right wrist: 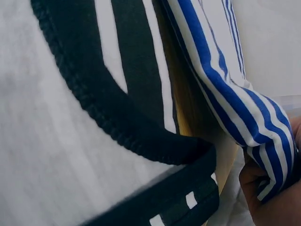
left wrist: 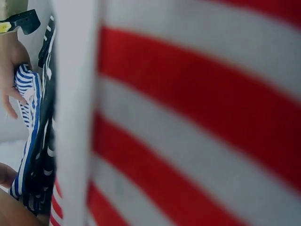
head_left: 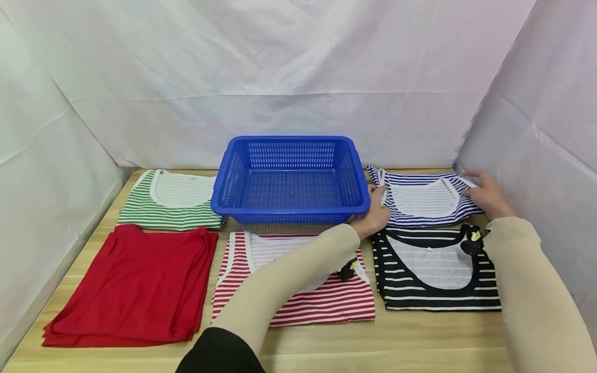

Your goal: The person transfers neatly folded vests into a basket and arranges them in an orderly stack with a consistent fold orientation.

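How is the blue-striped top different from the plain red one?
The blue-striped top has blue and white stripes; the plain red top is solid red. The blue-striped top lies at the back right of the table, right of the blue basket; the red one lies front left. The left hand and right hand grip the blue-striped top; nothing touches the red one. Both lie folded.

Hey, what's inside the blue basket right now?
The blue basket shows only its own perforated floor and walls; nothing lies in it. Its front wall hides the near strip of floor, and the table beneath it is covered.
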`<action>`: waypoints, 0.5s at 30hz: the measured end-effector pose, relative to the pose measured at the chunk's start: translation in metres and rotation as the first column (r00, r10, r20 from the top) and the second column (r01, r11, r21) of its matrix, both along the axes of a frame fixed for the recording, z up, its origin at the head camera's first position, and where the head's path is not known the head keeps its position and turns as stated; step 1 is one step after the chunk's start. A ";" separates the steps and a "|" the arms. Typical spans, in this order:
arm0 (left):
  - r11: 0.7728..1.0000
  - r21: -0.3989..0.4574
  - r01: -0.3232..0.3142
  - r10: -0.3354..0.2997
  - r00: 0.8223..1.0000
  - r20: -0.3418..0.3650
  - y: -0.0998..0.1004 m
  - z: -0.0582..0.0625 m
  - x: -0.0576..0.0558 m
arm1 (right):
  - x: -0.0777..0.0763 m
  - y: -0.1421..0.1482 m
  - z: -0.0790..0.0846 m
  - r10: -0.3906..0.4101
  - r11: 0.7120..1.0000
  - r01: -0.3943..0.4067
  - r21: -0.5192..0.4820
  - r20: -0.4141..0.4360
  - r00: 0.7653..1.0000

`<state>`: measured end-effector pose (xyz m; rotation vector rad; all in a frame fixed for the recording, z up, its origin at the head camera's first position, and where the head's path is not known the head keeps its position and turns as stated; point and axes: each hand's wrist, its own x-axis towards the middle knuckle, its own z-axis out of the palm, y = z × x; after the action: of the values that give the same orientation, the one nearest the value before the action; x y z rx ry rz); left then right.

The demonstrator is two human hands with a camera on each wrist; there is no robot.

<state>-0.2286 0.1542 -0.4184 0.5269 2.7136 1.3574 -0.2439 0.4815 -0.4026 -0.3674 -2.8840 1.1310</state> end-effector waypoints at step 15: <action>0.994 -0.093 0.065 -0.075 0.992 -0.106 0.016 0.004 0.014 | -0.006 -0.012 0.017 -0.109 0.992 0.114 0.061 -0.083 0.991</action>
<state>-0.2142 0.1706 -0.4143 0.7014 2.7958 1.2190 -0.2500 0.4695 -0.3855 -0.4635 -2.7852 1.0081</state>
